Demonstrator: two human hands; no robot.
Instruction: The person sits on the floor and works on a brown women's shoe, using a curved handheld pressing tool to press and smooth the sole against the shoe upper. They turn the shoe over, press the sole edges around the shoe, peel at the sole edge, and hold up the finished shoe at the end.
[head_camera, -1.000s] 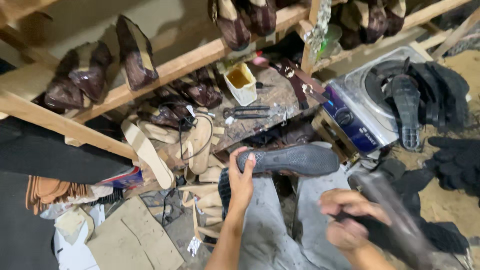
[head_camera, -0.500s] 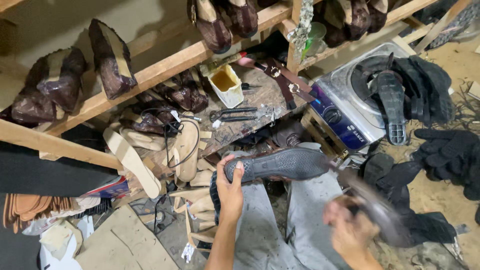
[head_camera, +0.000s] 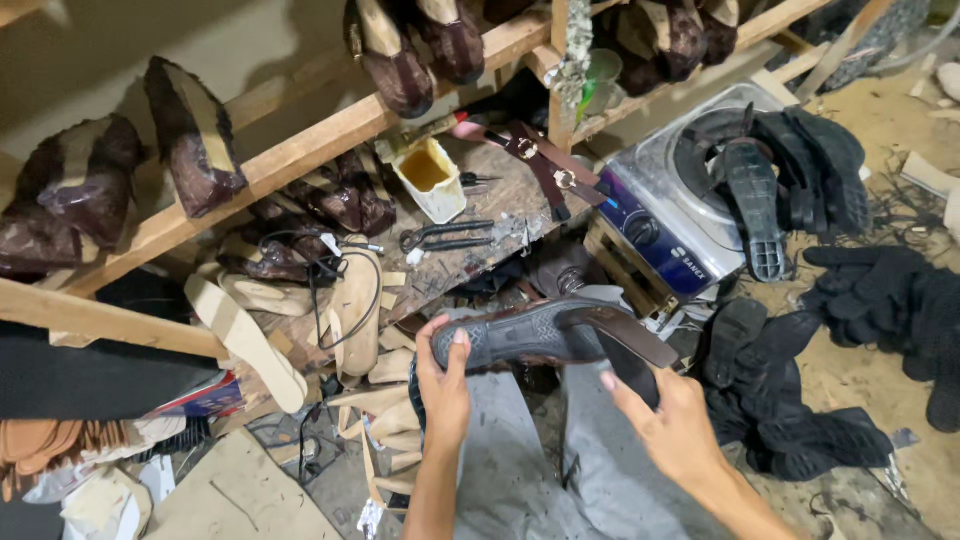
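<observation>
A dark brown sandal (head_camera: 540, 332) with a wide strap lies sideways above my grey-trousered lap (head_camera: 520, 470). My left hand (head_camera: 443, 375) grips its toe end, thumb on top. My right hand (head_camera: 672, 425) holds the strap and heel end from below, fingers curled under the brown strap (head_camera: 632, 335). The sole faces up toward me.
A cluttered wooden bench (head_camera: 480, 240) holds scissors (head_camera: 440, 237), a white glue pot (head_camera: 428, 176) and belt straps. Wooden shelves (head_camera: 300, 150) carry brown shoe uppers. A steel stove (head_camera: 680, 200) bears black soles. Tan insoles (head_camera: 355, 310) lie left; black soles (head_camera: 800, 400) pile right.
My right hand has let go of the dark tool it held low at the right and come up to the sandal's strap. The left hand stays on the toe.
</observation>
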